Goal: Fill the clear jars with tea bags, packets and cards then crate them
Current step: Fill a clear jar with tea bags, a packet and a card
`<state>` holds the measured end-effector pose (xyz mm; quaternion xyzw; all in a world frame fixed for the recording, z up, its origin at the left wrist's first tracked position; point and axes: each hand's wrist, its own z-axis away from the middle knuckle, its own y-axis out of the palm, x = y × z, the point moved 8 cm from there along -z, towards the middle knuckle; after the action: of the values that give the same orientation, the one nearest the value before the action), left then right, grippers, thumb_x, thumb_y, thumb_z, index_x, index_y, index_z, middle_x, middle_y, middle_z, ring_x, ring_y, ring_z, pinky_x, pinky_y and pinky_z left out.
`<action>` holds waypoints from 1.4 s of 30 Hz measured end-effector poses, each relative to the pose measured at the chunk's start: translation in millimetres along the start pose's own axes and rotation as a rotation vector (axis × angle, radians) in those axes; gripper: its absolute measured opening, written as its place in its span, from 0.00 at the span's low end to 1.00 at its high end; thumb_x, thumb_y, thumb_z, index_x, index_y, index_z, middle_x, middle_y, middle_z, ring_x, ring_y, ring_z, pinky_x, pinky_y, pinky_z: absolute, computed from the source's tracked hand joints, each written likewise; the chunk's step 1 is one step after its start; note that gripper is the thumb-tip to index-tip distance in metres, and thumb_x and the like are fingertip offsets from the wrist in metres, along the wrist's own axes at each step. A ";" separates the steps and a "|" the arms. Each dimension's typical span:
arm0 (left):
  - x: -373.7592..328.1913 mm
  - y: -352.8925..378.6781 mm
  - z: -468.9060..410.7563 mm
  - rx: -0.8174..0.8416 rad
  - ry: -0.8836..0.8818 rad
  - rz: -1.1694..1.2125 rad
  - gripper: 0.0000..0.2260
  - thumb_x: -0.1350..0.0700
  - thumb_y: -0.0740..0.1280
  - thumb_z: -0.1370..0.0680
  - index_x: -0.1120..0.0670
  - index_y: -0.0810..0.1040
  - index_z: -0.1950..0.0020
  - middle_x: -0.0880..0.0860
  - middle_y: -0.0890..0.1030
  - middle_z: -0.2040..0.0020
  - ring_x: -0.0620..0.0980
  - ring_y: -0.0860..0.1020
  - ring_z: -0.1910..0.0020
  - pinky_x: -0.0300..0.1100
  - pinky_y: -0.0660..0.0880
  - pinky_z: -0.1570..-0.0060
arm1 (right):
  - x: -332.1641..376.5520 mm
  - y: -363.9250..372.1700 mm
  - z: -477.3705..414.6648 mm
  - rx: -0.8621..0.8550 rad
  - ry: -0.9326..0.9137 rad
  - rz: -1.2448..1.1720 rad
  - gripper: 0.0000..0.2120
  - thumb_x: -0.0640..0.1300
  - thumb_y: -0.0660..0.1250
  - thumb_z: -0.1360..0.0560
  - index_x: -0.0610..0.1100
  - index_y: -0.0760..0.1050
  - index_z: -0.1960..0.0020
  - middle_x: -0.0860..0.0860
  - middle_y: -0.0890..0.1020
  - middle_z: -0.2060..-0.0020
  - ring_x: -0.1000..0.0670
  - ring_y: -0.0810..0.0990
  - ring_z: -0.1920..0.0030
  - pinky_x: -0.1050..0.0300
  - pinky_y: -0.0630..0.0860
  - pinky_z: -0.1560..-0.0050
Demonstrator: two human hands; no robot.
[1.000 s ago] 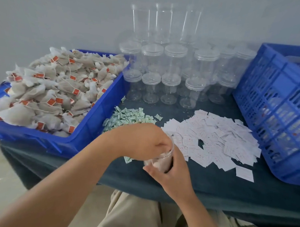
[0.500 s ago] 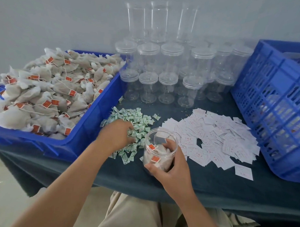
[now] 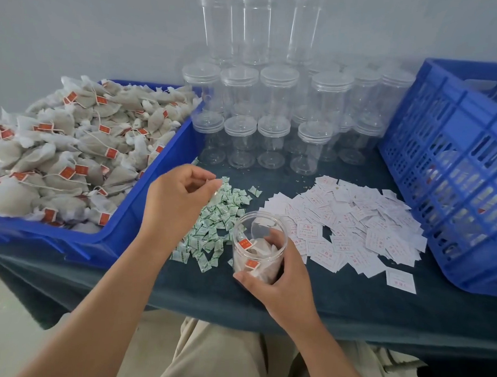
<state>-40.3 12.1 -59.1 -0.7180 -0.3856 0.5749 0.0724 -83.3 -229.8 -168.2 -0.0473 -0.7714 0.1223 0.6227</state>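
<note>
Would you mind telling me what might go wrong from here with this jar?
The open clear plastic jar is held by the right hand near the front edge of the dark table; a knock might spill its tea bags. The left hand hovers over the small green-and-white packets; a packet carried across may miss the jar's mouth. Those packets lie beside the white paper cards and could mix.

I'm looking at a bench (image 3: 378, 305) draped in dark teal cloth. Behind the bench stands a plain, pale grey wall (image 3: 106, 28), evenly lit. Below the bench's near left corner is light floor (image 3: 5, 335).
</note>
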 end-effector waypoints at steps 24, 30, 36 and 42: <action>-77.5 34.4 43.5 0.469 0.175 -0.066 0.18 0.45 0.76 0.23 0.38 0.78 0.35 0.33 0.85 0.56 0.34 0.83 0.56 0.30 0.73 0.57 | 7.5 -1.6 4.0 -0.042 -0.019 -0.025 0.40 0.61 0.84 0.36 0.64 0.70 0.29 0.63 0.79 0.35 0.55 0.79 0.32 0.61 0.78 0.35; -69.6 35.0 22.2 0.291 0.134 0.054 0.02 0.47 0.71 0.19 0.39 0.82 0.51 0.35 0.85 0.58 0.36 0.79 0.66 0.28 0.70 0.69 | 0.6 -45.2 21.6 -0.170 0.002 -0.010 0.44 0.64 0.83 0.39 0.62 0.70 0.27 0.62 0.80 0.34 0.58 0.78 0.31 0.65 0.76 0.37; -53.8 156.5 34.2 0.618 0.281 -0.368 0.10 0.51 0.67 0.17 0.44 0.84 0.37 0.42 0.83 0.41 0.45 0.81 0.43 0.43 0.77 0.41 | -9.5 -102.2 26.8 -0.392 0.055 -0.059 0.37 0.62 0.80 0.39 0.66 0.70 0.33 0.68 0.81 0.41 0.63 0.81 0.39 0.74 0.73 0.44; -60.7 226.1 32.5 0.618 0.408 -0.540 0.13 0.46 0.68 0.21 0.50 0.83 0.40 0.52 0.78 0.38 0.57 0.73 0.36 0.49 0.71 0.40 | -15.7 -103.0 26.2 -0.402 0.080 -0.089 0.39 0.63 0.80 0.40 0.63 0.71 0.32 0.68 0.81 0.41 0.61 0.82 0.39 0.72 0.75 0.43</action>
<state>34.9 -194.0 -146.8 -0.6350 -0.3474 0.4705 0.5047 -97.2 -336.2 -162.7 -0.1413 -0.7564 -0.0636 0.6355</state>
